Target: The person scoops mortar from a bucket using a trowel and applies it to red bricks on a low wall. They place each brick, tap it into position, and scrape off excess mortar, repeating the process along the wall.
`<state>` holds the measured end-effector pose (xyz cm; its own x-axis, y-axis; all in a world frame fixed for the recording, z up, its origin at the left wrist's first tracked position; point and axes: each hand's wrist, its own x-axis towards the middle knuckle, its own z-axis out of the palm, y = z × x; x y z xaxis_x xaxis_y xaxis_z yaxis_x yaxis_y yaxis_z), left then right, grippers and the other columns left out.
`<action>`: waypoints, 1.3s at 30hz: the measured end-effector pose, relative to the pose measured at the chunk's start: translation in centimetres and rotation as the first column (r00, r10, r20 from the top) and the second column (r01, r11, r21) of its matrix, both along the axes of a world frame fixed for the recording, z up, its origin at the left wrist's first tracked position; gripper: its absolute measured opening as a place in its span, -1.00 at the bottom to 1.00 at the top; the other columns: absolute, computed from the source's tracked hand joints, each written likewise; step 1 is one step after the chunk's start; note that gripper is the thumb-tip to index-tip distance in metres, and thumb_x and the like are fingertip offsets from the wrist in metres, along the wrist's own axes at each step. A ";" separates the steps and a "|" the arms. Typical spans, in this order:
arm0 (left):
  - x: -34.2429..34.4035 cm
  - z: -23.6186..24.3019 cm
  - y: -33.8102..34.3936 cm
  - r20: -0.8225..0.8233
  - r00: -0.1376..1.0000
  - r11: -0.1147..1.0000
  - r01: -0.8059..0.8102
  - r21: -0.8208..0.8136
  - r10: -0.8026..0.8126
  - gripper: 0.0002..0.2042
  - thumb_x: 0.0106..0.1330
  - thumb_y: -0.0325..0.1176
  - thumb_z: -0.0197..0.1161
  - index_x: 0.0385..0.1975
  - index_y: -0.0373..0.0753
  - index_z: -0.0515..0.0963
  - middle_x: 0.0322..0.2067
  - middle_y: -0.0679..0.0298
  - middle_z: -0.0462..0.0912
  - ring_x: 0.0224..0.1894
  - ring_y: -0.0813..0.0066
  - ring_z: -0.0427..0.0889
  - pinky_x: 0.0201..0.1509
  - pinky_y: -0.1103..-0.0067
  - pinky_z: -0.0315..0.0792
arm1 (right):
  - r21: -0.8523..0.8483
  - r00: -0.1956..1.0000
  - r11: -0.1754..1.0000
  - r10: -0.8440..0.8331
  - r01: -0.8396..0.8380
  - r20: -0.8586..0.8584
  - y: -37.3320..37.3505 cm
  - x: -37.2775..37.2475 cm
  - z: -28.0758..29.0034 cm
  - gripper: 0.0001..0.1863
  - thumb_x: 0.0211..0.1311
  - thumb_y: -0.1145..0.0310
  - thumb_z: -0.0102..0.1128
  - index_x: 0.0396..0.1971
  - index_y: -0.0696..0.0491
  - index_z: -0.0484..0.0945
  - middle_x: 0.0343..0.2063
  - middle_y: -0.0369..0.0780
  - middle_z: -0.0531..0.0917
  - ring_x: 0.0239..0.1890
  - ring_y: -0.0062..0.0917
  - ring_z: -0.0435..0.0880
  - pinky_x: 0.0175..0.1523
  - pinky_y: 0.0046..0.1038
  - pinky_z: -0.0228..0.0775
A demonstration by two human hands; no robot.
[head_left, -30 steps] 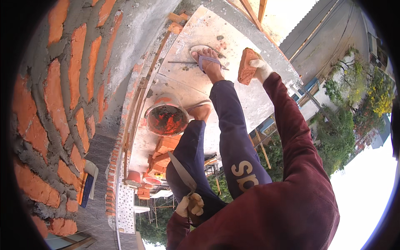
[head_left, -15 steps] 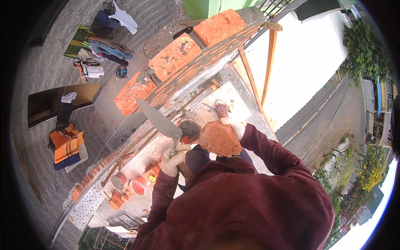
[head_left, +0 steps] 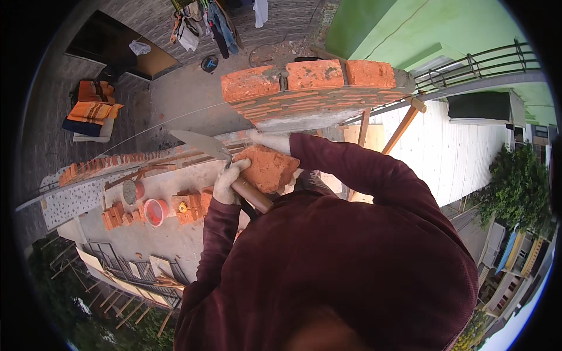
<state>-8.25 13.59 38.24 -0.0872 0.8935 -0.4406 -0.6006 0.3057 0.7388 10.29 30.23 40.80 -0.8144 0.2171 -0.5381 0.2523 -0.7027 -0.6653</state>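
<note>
Head view: the left hand (head_left: 229, 178), in a pale work glove, is wrapped tight around the brown wooden handle of a mason's trowel with a flat grey pointed steel blade (head_left: 199, 144). The handle runs down and to the right toward the person's chest, and the blade points up and to the left, away from the body. The right hand (head_left: 270, 141), also in a pale glove, is clamped on the upper edge of a rough, chipped orange-red clay brick piece (head_left: 268, 168). That brick is held in the air in front of the chest, just beside the trowel handle and touching or nearly touching the left glove; which of the two cannot be made out. Both forearms wear dark maroon sleeves (head_left: 374, 175).

Above the hands stands a course of orange bricks on a grey mortar bed (head_left: 310, 82), three brick tops showing side by side. A thin taut string line (head_left: 146, 128) runs leftward from it. Far below on the left lies a grey concrete slab (head_left: 134, 234) with loose stacked orange bricks (head_left: 190, 207) and a small round red bucket (head_left: 155, 212) close together. To the right hang a slanted wooden pole (head_left: 401, 128) and a white corrugated roof (head_left: 451, 158).
</note>
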 end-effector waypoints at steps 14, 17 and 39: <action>-3.6 1.7 -7.2 -0.040 0.545 0.546 -0.836 0.055 0.838 -0.69 0.34 -0.27 0.30 -0.08 -0.39 0.70 -0.19 0.15 0.75 -0.19 0.36 0.73 -0.07 0.48 0.63 | 0.899 0.833 -0.362 0.395 -0.246 0.388 -10.9 -10.8 10.8 -0.27 0.27 -0.03 0.29 0.31 0.11 0.37 -0.26 0.03 0.70 -0.33 -0.04 0.75 -0.31 -0.18 0.59; -4.9 1.3 -9.4 -0.095 0.542 0.548 -0.835 0.057 0.835 -0.59 0.45 -0.16 0.23 0.06 -0.40 0.62 -0.10 0.10 0.71 -0.10 0.35 0.71 0.01 0.41 0.61 | 0.841 0.727 -0.345 0.429 -0.417 0.536 -13.1 -14.7 9.9 -0.20 0.25 0.04 0.30 0.37 0.13 0.25 -0.23 0.03 0.66 -0.31 -0.05 0.76 -0.30 -0.15 0.62; -7.0 -2.5 -25.8 0.775 0.040 0.185 -0.978 -0.100 0.631 -0.56 0.56 -0.02 0.12 0.26 -0.16 0.45 0.14 0.11 0.61 0.08 0.19 0.67 0.14 0.26 0.67 | 0.945 0.773 0.288 0.631 -0.155 -0.066 -15.3 -23.1 11.7 -0.63 0.19 0.40 0.41 -0.04 0.13 0.53 -0.32 -0.07 0.74 -0.29 -0.29 0.80 -0.17 -0.32 0.61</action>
